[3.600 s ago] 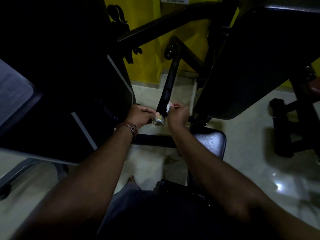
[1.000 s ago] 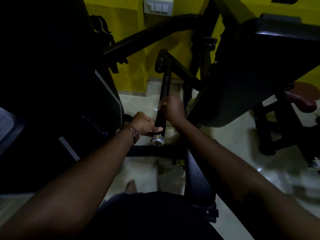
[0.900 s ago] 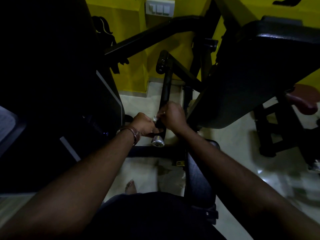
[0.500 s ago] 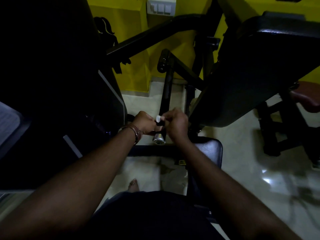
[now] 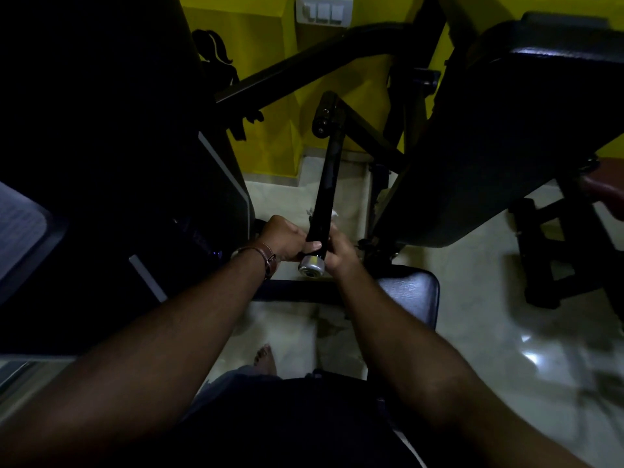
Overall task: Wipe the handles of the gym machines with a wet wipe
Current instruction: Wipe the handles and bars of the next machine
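Hands flank black handle (image 5: 325, 204) near silver end cap (image 5: 311, 267): left hand (image 5: 287, 238) grips handle; right hand (image 5: 339, 248) curls around it, wet wipe (image 5: 334, 216) peeking beyond the right hand's fingers.

The floor (image 5: 472, 332) is pale, glossy tile, with a bright glint of light showing on it at the right. It meets the yellow wall (image 5: 266, 96) along a light skirting at the far side. Standing on it are the black frame and feet of a gym machine (image 5: 547, 265) to the right, and the dark base bar (image 5: 297, 286) running across beneath the hands. A small black padded seat (image 5: 412, 298) sits just above it near the middle. One bare foot (image 5: 265, 358) of the person rests on the tile, close to a darker smudge (image 5: 332, 327).
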`<state>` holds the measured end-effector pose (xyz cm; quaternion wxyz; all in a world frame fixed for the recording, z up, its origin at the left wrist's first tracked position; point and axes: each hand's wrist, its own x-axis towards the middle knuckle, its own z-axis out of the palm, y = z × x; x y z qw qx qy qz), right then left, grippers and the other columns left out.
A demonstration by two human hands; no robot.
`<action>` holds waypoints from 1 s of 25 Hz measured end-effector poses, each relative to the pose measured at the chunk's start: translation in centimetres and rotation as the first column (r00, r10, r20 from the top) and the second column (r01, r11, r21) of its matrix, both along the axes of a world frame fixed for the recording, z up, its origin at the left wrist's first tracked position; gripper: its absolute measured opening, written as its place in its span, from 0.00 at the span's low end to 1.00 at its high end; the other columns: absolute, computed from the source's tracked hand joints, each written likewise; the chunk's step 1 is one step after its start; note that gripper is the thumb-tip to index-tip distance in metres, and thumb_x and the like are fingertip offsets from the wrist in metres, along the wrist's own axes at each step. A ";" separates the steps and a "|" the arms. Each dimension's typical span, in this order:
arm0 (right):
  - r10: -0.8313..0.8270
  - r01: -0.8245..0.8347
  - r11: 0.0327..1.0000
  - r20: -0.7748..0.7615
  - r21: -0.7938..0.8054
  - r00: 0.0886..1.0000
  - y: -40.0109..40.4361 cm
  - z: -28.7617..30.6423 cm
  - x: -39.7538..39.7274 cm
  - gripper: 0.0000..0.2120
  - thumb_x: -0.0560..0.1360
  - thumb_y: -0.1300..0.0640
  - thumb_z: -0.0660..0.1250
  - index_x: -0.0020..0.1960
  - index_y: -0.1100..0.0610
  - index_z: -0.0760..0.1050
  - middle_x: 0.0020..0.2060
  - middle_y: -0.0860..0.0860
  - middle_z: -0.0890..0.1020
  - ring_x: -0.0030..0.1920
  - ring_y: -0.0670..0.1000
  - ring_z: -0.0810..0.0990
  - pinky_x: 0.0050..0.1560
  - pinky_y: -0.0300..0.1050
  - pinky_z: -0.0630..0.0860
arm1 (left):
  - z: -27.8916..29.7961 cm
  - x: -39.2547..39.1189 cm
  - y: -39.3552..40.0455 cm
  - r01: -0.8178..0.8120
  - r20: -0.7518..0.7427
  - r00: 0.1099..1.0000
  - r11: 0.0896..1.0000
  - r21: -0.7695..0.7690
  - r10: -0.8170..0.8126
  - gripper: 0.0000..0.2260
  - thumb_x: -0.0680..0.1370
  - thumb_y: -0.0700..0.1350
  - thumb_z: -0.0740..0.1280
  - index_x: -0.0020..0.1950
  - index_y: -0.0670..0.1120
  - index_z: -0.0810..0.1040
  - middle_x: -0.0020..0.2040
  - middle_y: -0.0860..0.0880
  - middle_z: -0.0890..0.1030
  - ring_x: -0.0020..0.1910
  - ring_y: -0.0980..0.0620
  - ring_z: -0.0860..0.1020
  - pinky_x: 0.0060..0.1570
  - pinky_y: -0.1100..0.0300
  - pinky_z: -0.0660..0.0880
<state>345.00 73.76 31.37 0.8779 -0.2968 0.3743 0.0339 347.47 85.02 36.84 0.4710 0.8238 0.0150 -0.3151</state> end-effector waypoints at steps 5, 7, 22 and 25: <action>-0.073 0.075 0.996 -0.044 0.051 0.996 -1.7 0.4 3.0 0.13 0.83 0.57 0.57 0.40 0.57 0.71 0.31 0.50 0.76 0.24 0.46 0.76 0.23 0.35 0.72 | 0.3 0.0 -0.1 -0.040 -0.019 0.999 0.999 -0.027 0.040 0.08 0.67 0.35 0.78 0.36 0.39 0.80 0.38 0.41 0.83 0.42 0.44 0.83 0.49 0.46 0.81; -0.076 0.073 0.996 -0.086 -0.042 0.993 -2.6 0.9 2.7 0.11 0.82 0.59 0.59 0.41 0.57 0.74 0.35 0.51 0.74 0.29 0.46 0.75 0.28 0.38 0.75 | 0.3 -0.2 -0.1 -0.041 -0.045 0.998 0.998 -0.057 0.039 0.08 0.68 0.34 0.77 0.38 0.37 0.78 0.39 0.41 0.81 0.42 0.45 0.82 0.51 0.44 0.81; 0.173 -0.274 -0.189 -0.307 -0.943 0.936 -3.1 4.7 3.8 0.06 0.72 0.56 0.72 0.45 0.59 0.82 0.46 0.55 0.81 0.45 0.54 0.80 0.42 0.46 0.76 | 0.2 1.2 -0.3 0.007 -0.161 0.986 0.984 -0.178 -0.036 0.11 0.70 0.34 0.74 0.50 0.39 0.79 0.43 0.42 0.81 0.37 0.49 0.80 0.34 0.59 0.78; 0.210 -0.154 -0.178 -0.191 -0.972 0.959 -4.3 3.9 3.5 0.04 0.70 0.58 0.75 0.44 0.57 0.85 0.43 0.56 0.84 0.43 0.52 0.81 0.41 0.40 0.73 | 0.1 2.3 -2.3 -0.025 -0.064 0.998 0.993 -0.113 0.018 0.09 0.70 0.42 0.70 0.48 0.42 0.81 0.42 0.43 0.83 0.38 0.45 0.82 0.36 0.55 0.78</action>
